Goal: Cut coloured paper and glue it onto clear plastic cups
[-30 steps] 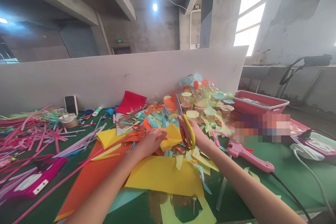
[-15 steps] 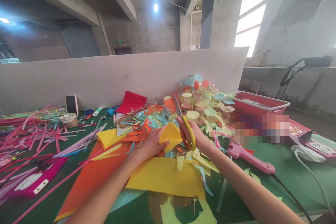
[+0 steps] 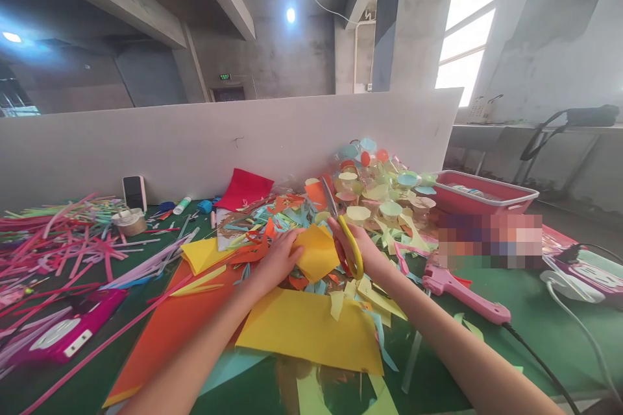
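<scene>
My left hand [image 3: 281,257] is closed on the left edge of a small piece of yellow paper [image 3: 317,253]. Close by on the right, my right hand [image 3: 359,248] grips a pair of scissors [image 3: 351,243] with yellow handles, their blades pointing up and away from me. Whether the blades touch the paper I cannot tell. Below both hands lies a larger yellow sheet [image 3: 311,331], partly on an orange sheet [image 3: 170,331]. Paper scraps [image 3: 292,207] in several colours surround the hands.
A pink glue gun [image 3: 467,295] with a cord lies at the right, near a pink basket [image 3: 487,191]. Cups with paper discs [image 3: 384,191] are piled at the back. On the left are pink straws or strips [image 3: 73,240], a phone [image 3: 134,194] and a magenta power strip [image 3: 68,331].
My left hand's fingers have shifted on the small yellow paper, the thumb drawing back to its left edge, and the paper has turned slightly. My right hand and the scissors stay nearly in place.
</scene>
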A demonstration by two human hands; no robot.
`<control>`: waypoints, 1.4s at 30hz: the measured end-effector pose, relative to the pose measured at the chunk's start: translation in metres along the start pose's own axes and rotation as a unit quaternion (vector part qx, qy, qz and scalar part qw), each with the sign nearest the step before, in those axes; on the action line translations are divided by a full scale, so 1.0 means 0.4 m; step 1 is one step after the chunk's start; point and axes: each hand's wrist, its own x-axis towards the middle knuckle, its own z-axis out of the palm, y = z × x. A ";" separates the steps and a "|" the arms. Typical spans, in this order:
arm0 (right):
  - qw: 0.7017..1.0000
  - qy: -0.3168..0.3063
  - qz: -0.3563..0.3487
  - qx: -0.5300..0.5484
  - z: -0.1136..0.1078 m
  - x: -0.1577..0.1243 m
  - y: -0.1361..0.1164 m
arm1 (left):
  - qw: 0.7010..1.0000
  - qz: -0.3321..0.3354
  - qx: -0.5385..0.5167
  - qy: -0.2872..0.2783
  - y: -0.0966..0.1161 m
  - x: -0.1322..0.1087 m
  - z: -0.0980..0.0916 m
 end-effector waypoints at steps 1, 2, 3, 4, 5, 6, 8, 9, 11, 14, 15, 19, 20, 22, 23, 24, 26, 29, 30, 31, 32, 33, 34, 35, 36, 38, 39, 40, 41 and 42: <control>1.000 0.004 -0.003 0.001 0.000 0.000 0.000 | 1.000 0.002 -0.003 0.009 0.001 0.004 -0.002; 1.000 0.007 -0.006 0.003 0.000 -0.001 -0.001 | 1.000 0.004 -0.006 0.018 0.004 0.007 -0.004; 1.000 0.010 -0.008 0.005 -0.001 -0.002 -0.001 | 1.000 0.006 -0.010 0.027 0.007 0.010 -0.007; 1.000 0.012 -0.011 0.008 -0.001 -0.003 -0.002 | 0.999 0.008 -0.014 0.035 0.012 0.012 -0.010; 1.000 0.012 -0.013 0.012 -0.002 -0.004 -0.003 | 0.999 0.009 -0.018 0.043 0.017 0.012 -0.013; 1.000 0.012 -0.013 0.017 -0.002 -0.004 -0.004 | 0.998 0.009 -0.022 0.051 0.024 0.011 -0.017; 1.000 0.014 -0.014 0.023 -0.003 -0.004 -0.006 | 0.997 0.001 -0.028 0.066 0.036 0.008 -0.023; 0.999 0.014 -0.015 0.025 -0.004 -0.003 -0.007 | 0.997 -0.006 -0.030 0.074 0.042 0.006 -0.026; 0.999 0.016 -0.019 0.026 -0.005 -0.003 -0.010 | 0.995 -0.022 -0.032 0.094 0.051 0.003 -0.032; 0.999 0.017 -0.025 0.025 -0.007 -0.004 -0.016 | 0.989 -0.051 -0.032 0.132 0.055 0.006 -0.042; 0.999 0.018 -0.026 0.024 -0.008 -0.005 -0.017 | 0.987 -0.059 -0.033 0.147 0.054 0.009 -0.049; 0.999 0.016 -0.027 0.028 -0.009 -0.007 -0.017 | 0.966 -0.097 0.011 0.241 0.040 0.026 -0.110; 0.999 0.018 -0.029 0.029 -0.009 -0.007 -0.015 | 0.958 -0.110 0.030 0.262 0.035 0.031 -0.135; 0.999 0.023 -0.034 0.024 -0.009 -0.005 -0.013 | 0.943 -0.136 0.089 0.292 0.024 0.035 -0.192; 0.999 0.027 -0.037 0.019 -0.009 -0.005 -0.012 | 0.934 -0.153 0.138 0.291 0.019 0.034 -0.222; 0.999 0.030 -0.038 0.014 -0.008 -0.005 -0.011 | 0.924 -0.174 0.193 0.279 0.013 0.029 -0.251; 0.999 0.031 -0.037 0.006 -0.008 -0.005 -0.011 | 0.911 -0.197 0.264 0.248 0.002 0.009 -0.305; 0.999 0.029 -0.030 -0.002 -0.006 -0.006 -0.013 | 0.877 -0.172 0.405 0.192 -0.021 -0.044 -0.363; 0.999 0.028 -0.024 -0.005 -0.005 -0.007 -0.013 | 0.857 -0.168 0.457 0.168 -0.032 -0.064 -0.374; 0.999 0.029 -0.018 -0.010 -0.004 -0.007 -0.014 | 0.838 -0.168 0.498 0.145 -0.044 -0.084 -0.381; 0.999 0.029 -0.013 -0.015 -0.004 -0.007 -0.014 | 0.823 -0.172 0.528 0.123 -0.057 -0.103 -0.384; 0.999 0.029 -0.011 -0.020 -0.004 -0.008 -0.014 | 0.810 -0.184 0.547 0.105 -0.070 -0.119 -0.384; 0.999 0.029 -0.014 -0.025 -0.005 -0.008 -0.014 | 0.803 -0.197 0.555 0.090 -0.084 -0.132 -0.381; 0.999 0.028 -0.019 -0.027 -0.005 -0.009 -0.014 | 0.801 -0.209 0.556 0.077 -0.097 -0.142 -0.376; 0.999 0.027 -0.025 -0.028 -0.006 -0.010 -0.014 | 0.803 -0.218 0.551 0.066 -0.109 -0.148 -0.370; 0.999 0.018 -0.027 -0.024 -0.008 -0.012 -0.015 | 0.812 -0.227 0.535 0.050 -0.126 -0.152 -0.356; 0.999 0.012 -0.024 -0.020 -0.008 -0.013 -0.016 | 0.818 -0.227 0.527 0.044 -0.131 -0.151 -0.349; 1.000 0.005 -0.019 -0.015 -0.008 -0.013 -0.016 | 0.823 -0.226 0.519 0.040 -0.134 -0.149 -0.344; 1.000 0.001 -0.015 -0.009 -0.008 -0.013 -0.016 | 0.828 -0.227 0.512 0.037 -0.135 -0.147 -0.339; 1.000 -0.002 -0.011 -0.001 -0.007 -0.012 -0.016 | 0.832 -0.227 0.505 0.034 -0.135 -0.145 -0.336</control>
